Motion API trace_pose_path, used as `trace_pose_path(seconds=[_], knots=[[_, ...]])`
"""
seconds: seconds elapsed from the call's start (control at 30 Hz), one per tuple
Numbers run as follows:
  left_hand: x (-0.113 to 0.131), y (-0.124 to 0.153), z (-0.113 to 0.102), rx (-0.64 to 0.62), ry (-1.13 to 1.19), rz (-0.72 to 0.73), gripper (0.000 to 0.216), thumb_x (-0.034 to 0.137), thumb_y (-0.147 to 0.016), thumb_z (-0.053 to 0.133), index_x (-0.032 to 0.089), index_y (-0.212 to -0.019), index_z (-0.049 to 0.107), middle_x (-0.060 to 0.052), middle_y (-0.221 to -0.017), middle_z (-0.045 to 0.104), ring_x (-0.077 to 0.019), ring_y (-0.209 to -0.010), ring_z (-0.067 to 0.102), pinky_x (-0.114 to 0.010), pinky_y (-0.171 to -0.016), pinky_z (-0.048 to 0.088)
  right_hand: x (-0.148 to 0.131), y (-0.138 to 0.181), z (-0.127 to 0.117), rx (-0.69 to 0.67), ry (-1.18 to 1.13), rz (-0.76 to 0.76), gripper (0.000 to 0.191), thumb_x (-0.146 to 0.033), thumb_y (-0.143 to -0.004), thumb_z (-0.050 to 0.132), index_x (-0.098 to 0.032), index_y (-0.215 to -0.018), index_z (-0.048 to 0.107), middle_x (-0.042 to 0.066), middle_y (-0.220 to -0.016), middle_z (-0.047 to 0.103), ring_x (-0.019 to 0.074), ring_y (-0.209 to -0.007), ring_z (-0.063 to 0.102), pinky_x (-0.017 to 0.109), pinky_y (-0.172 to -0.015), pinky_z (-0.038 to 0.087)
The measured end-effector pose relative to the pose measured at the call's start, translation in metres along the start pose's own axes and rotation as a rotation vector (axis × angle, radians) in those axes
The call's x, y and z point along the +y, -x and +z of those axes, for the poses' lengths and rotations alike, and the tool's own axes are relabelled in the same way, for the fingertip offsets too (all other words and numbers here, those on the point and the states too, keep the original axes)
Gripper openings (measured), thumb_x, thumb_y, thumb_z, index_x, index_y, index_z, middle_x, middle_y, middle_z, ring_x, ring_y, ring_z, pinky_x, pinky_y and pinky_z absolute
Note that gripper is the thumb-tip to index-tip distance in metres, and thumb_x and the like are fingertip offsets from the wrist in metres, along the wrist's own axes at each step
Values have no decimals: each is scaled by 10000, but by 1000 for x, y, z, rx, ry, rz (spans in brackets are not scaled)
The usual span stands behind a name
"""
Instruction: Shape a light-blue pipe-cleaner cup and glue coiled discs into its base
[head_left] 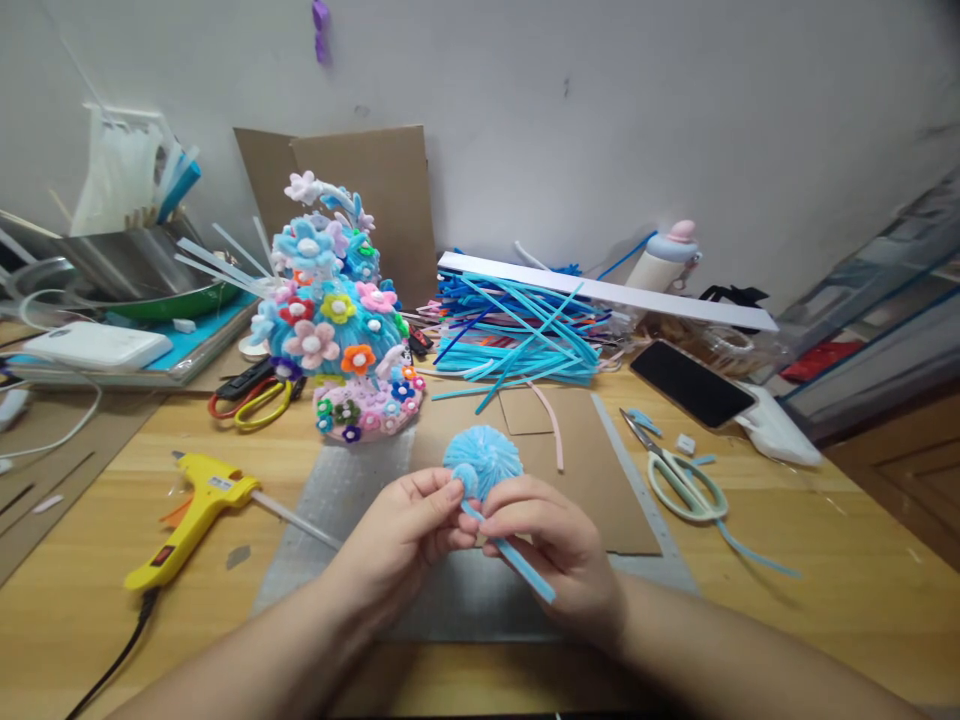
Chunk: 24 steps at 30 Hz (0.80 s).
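A fluffy light-blue pipe-cleaner ball is held just above the table in front of me. My left hand pinches its lower left side with thumb and fingers closed. My right hand is closed around a light-blue pipe-cleaner strand that runs from the ball down to the right. Both hands hover over a grey mat and a brown cardboard sheet.
A flower-covered pipe-cleaner ornament stands behind the hands. A yellow glue gun lies at the left, mint scissors at the right, a pile of blue pipe cleaners and a black phone further back. Red-yellow scissors lie left of the ornament.
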<state>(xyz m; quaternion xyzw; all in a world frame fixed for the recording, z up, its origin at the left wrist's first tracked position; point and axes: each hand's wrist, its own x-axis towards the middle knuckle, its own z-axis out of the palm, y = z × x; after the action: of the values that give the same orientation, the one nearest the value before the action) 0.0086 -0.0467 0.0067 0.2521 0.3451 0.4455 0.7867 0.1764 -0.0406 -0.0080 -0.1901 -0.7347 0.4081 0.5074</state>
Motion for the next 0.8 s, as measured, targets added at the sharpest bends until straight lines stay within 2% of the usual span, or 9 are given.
trace_pose_path(seconds=[0.17, 0.3, 0.47, 0.6, 0.8], knots=[[-2, 1, 1, 40, -1, -22, 249, 288, -662, 793, 93, -683, 640, -17, -590, 628, -50, -502, 573, -109, -499, 478, -5, -2, 2, 129, 39, 26, 172, -103, -788, 661, -247, -871, 701, 26, -767, 667, 152, -719, 639, 273, -661, 518], [-2, 1, 0, 50, -40, 42, 272, 318, -667, 784, 98, -641, 626, 11, -546, 570, -23, -436, 458, -99, -395, 369, -5, -1, -2, 170, 53, 70, 166, -99, -772, 679, -249, -836, 709, 20, -765, 671, 148, -708, 627, 272, -655, 500], [-3, 0, 1, 65, -136, 49, 280, 344, -666, 777, 99, -692, 644, -12, -576, 594, -44, -462, 474, -123, -405, 372, -4, -2, -4, 226, -3, 154, 110, -136, -782, 680, -243, -793, 699, 9, -706, 652, 153, -717, 600, 283, -673, 476], [-4, 1, 3, 46, -195, 57, 301, 359, -643, 784, 95, -698, 651, -28, -587, 608, -62, -488, 497, -139, -415, 381, 0, -5, -4, 268, -170, 266, 36, -216, -794, 678, -223, -759, 676, 3, -664, 604, 143, -645, 576, 279, -601, 470], [-6, 0, 1, 27, -287, 42, 302, 363, -659, 766, 96, -730, 646, -47, -627, 637, -103, -553, 564, -162, -431, 429, 3, -5, -1, 288, -416, 438, 90, -267, -759, 712, -204, -732, 652, -12, -711, 586, 85, -519, 522, 226, -481, 428]])
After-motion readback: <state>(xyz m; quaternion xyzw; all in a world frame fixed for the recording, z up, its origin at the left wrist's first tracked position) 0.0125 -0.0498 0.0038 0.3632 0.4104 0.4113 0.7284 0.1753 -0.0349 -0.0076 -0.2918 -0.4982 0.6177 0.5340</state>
